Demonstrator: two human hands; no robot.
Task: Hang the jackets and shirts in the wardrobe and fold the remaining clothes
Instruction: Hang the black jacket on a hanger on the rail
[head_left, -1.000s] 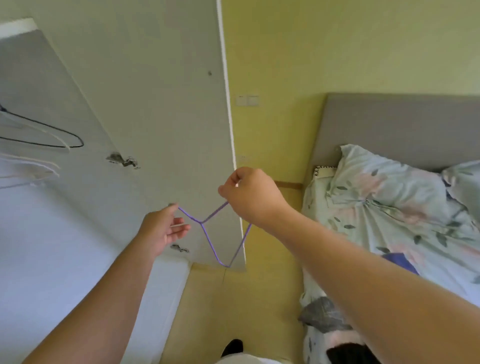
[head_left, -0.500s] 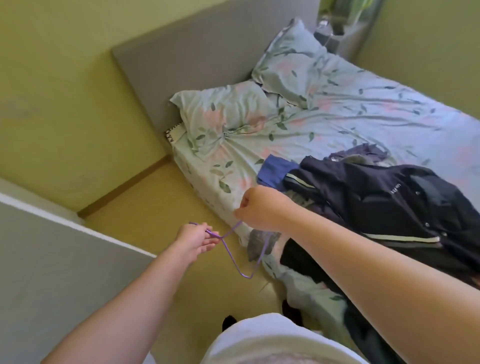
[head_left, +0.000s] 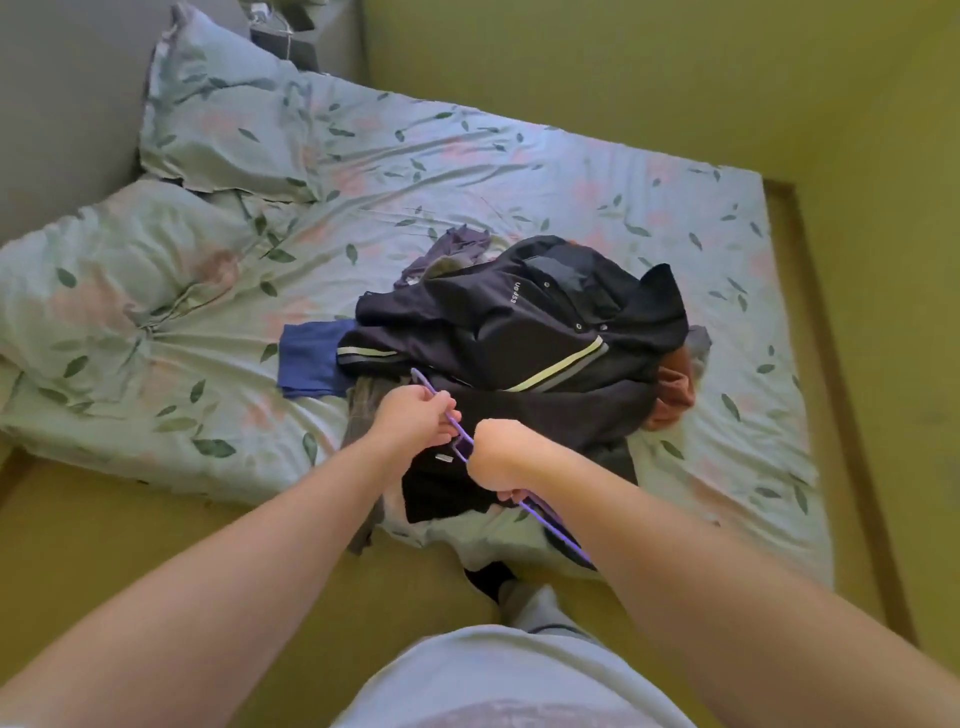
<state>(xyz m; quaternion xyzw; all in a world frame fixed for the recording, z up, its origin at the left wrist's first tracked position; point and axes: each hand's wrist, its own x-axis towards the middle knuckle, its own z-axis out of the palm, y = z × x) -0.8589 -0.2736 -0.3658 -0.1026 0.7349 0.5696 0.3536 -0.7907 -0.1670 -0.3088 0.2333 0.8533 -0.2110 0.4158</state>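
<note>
Both hands held a thin purple wire hanger (head_left: 550, 525) over the near edge of the floral-sheeted bed (head_left: 467, 171). The left hand (head_left: 413, 415) had its fingers closed on the hanger's upper end; the right hand (head_left: 501, 457) was clenched around its middle. The dark navy jacket with pale stripes (head_left: 519, 332) lay atop the heap of clothes, at twelve o'clock from the hands. Risk noted: the thin wire may snag on the fabric beneath, dragging neighbouring garments off the bed.
</note>
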